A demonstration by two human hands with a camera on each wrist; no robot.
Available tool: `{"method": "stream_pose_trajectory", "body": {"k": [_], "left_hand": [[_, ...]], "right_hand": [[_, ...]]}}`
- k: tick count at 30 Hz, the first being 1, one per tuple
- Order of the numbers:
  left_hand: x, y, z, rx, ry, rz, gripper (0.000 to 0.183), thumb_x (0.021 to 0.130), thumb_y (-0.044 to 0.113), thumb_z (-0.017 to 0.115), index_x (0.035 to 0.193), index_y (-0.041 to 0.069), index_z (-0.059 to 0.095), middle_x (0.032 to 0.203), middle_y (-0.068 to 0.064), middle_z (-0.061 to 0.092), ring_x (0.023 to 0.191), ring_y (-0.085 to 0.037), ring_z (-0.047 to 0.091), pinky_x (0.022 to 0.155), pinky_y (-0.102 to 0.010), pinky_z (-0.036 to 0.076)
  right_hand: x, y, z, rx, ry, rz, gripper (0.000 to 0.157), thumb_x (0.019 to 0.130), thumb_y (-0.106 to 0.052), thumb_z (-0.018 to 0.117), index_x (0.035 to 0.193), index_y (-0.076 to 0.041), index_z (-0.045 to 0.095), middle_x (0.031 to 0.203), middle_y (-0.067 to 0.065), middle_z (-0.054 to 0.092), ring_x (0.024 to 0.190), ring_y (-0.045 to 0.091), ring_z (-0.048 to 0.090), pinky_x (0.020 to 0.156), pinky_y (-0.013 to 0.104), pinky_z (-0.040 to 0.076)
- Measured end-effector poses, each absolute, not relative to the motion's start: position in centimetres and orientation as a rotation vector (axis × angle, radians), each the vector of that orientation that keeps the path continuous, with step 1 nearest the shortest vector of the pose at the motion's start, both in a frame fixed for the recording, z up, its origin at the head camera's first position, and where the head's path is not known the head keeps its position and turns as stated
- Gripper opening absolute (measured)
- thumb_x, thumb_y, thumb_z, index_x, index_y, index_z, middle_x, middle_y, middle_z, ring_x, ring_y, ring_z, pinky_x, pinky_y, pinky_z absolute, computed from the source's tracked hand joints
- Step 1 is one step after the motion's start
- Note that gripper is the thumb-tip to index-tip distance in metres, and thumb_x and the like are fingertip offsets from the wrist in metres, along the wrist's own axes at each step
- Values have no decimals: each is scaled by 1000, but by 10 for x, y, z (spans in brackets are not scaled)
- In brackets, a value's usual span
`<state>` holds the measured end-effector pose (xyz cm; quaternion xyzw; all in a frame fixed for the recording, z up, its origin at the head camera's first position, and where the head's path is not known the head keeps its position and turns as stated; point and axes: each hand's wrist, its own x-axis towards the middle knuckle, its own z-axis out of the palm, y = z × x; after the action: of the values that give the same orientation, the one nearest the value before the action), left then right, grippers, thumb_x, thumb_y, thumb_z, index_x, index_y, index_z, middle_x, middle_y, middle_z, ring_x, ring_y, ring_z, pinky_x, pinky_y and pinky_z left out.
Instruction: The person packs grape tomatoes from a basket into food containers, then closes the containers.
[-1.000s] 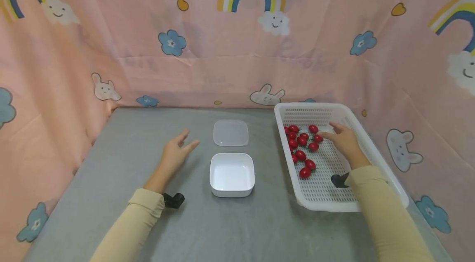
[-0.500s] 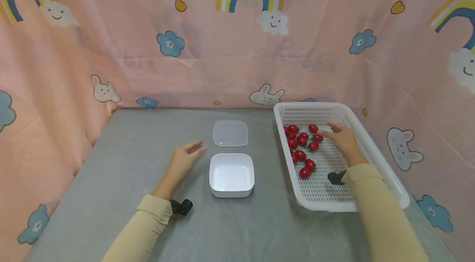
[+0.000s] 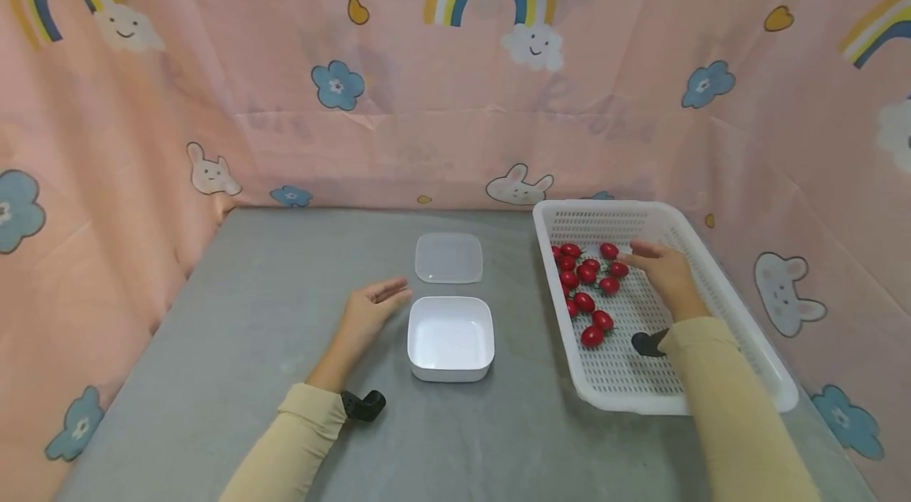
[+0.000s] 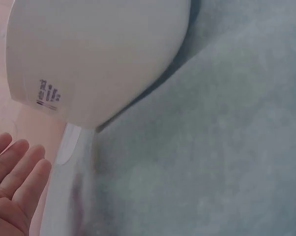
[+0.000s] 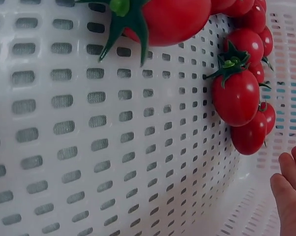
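Observation:
An uncovered white plastic container [image 3: 451,369] stands mid-table, and its printed side [image 4: 89,64] fills the upper left wrist view. Just left of its rim hovers my left hand [image 3: 368,315], fingers extended and holding nothing. Behind the container lies a flat translucent lid [image 3: 448,258]. My right hand [image 3: 663,275] is over the white perforated basket [image 3: 740,308], its relaxed fingers beside the cherry tomatoes [image 3: 609,285]. In the right wrist view those fingers [image 5: 285,191] show at the lower right, apart from the red tomatoes with green stems [image 5: 235,98].
The tomatoes cluster along the basket's left side. A grey cloth [image 3: 470,454] covers the table. Pink patterned curtain [image 3: 398,146] closes off the back and both sides. Each wrist carries a small black camera mount [image 3: 364,405].
My left hand has moved right and slightly nearer, closing on the container's left side, its fingers drawing together. My right hand stays nearly in place over the basket. The view has shifted slightly.

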<state>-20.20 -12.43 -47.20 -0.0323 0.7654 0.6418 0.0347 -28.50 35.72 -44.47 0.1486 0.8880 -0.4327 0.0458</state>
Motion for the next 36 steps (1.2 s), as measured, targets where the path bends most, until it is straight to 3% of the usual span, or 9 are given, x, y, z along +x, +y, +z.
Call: {"method": "stream_pose_trajectory", "body": {"k": [6, 10, 25, 30, 36], "left_hand": [[-197, -119, -476, -106, 2365, 1946, 46, 90, 26, 74, 129, 5, 66, 132, -13, 65, 132, -27, 56, 112, -45, 42], [-192, -118, -476, -114, 2363, 1938, 47, 89, 30, 74, 128, 6, 66, 132, -12, 66, 131, -27, 57, 111, -45, 43], [-193, -112, -494, -124, 2168, 2049, 41, 91, 26, 72, 128, 7, 67, 132, -9, 66, 127, -20, 59, 110, -37, 45], [-193, -112, -498, -133, 2136, 2094, 39, 92, 24, 71, 126, 4, 68, 131, -11, 67, 118, -13, 63, 105, -33, 49], [-193, -111, -498, -129, 2106, 2125, 41, 92, 23, 71, 127, 3, 67, 130, -10, 68, 109, -4, 65, 97, -24, 51]], "right_hand": [[-324, 398, -510, 503, 2765, -1350, 84, 86, -67, 61, 151, -19, 42, 156, 13, 42, 145, 42, 33, 112, 68, 28], [-328, 402, -521, 509, 2751, -1387, 89, 83, -72, 61, 152, -19, 41, 156, 13, 42, 146, 42, 31, 113, 70, 25], [-303, 380, -480, 538, 2665, -1313, 78, 90, -56, 64, 150, -11, 44, 155, 18, 42, 145, 43, 32, 115, 65, 27], [-284, 353, -447, 581, 2667, -1362, 67, 93, -43, 66, 147, -8, 47, 154, 20, 43, 143, 42, 35, 116, 61, 30], [-280, 348, -441, 585, 2689, -1338, 65, 92, -43, 68, 145, -9, 51, 151, 20, 47, 142, 42, 37, 116, 61, 29]]}}
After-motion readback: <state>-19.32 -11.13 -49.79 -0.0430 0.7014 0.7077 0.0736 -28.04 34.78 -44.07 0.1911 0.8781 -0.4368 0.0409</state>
